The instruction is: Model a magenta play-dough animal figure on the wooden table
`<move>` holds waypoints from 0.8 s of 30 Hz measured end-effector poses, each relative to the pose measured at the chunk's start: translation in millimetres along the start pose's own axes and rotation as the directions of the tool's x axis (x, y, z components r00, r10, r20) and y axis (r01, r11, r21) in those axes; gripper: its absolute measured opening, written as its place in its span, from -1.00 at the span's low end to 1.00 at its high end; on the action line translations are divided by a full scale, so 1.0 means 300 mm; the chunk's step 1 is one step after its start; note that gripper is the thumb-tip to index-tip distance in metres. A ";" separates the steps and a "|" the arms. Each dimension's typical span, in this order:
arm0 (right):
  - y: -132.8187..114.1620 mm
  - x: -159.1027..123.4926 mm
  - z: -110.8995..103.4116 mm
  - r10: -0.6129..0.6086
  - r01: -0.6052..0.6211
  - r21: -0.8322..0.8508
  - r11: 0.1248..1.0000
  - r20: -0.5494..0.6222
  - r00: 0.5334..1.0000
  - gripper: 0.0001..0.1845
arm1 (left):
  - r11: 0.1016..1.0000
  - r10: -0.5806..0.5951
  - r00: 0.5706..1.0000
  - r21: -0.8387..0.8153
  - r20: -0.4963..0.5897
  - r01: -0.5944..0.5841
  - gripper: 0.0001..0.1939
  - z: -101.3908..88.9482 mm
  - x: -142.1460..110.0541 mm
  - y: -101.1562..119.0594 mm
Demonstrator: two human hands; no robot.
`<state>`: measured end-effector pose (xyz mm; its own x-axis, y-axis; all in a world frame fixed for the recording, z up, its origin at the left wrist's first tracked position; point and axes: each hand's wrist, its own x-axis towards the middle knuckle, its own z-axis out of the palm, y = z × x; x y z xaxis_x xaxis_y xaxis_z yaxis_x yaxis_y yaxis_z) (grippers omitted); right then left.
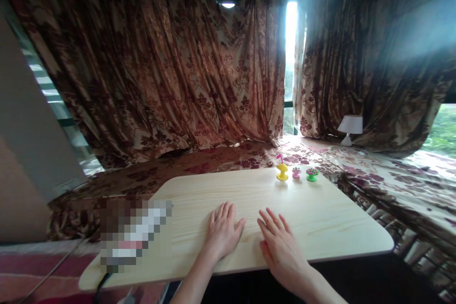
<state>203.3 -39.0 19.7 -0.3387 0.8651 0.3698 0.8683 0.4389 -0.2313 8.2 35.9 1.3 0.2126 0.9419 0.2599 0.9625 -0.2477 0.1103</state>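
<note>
My left hand (223, 232) lies palm down on the pale wooden table (228, 187), its fingers stretched forward and the thumb apart. A short gap to the right, my right hand (280, 242) rests palm down at the table's near part, fingers extended. Neither holds anything. Beyond them, at the far right of the tabletop, three small toy-like pieces stand in a row. These are a yellow stemmed piece (282, 172) with a pink top bit, a small pink one (296, 173) and a green one (312, 175) with colored dots on top.
A blurred-out white object (142, 228) lies at the table's left edge, with a black cable (101, 287) below it. Behind the table runs a ledge with floral cloth (221, 156), bearing a white lamp (351, 126) at right. Patterned curtains (199, 71) hang behind.
</note>
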 end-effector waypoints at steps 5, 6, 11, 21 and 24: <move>-0.014 0.234 0.039 0.160 -0.159 0.013 0.987 -0.055 0.986 -0.62 | 0.999 0.016 1.000 0.040 0.007 -0.017 -0.26 -0.008 0.004 0.001; 0.012 0.278 0.040 0.198 -0.198 0.014 0.980 -0.053 0.979 -0.64 | 0.999 0.020 1.000 0.044 0.008 -0.020 -0.25 -0.009 0.005 0.000; 0.164 0.285 0.017 0.259 -0.260 0.030 0.965 0.039 0.965 -0.68 | 0.999 0.017 1.000 0.038 0.008 -0.017 -0.27 -0.005 0.005 -0.004; -0.039 0.037 0.013 -0.004 0.004 0.024 1.000 0.011 1.000 -0.53 | 1.000 0.007 1.000 0.018 0.014 -0.008 -0.27 -0.002 0.004 -0.003; -0.054 0.182 0.035 0.093 -0.092 0.017 0.996 -0.043 0.995 -0.59 | 0.999 0.015 1.000 0.038 0.020 -0.016 -0.25 -0.007 0.006 -0.001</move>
<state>166.9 3.6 34.2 -0.2410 0.8909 0.3850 0.8896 0.3613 -0.2793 7.8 37.2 3.8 0.2301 0.9424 0.2428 0.9648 -0.2535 0.0694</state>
